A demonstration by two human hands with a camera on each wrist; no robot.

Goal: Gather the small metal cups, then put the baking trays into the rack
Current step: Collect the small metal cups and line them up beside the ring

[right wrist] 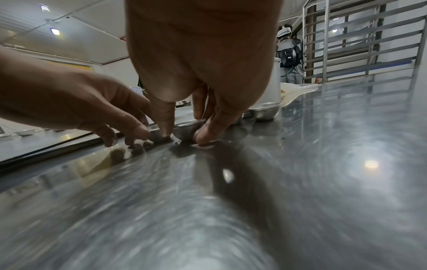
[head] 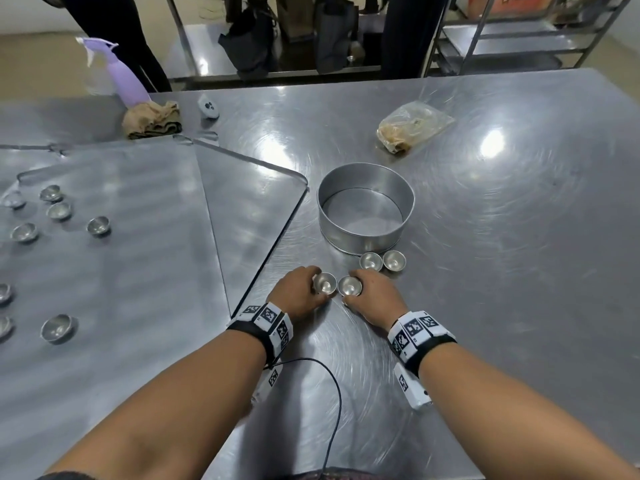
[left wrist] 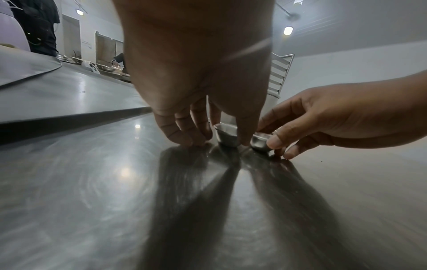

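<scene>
Just in front of a round cake tin (head: 363, 216) on a steel table (head: 502, 237), a person's left hand (head: 299, 294) pinches one small metal cup (head: 325, 283) while the right hand (head: 375, 296) pinches a second cup (head: 349, 285), the two cups almost touching on the tabletop. Two more cups (head: 382, 260) sit side by side against the tin's near wall, and further cups (head: 59, 211) lie scattered on the baking trays (head: 145, 244) to the tin's left.
</scene>
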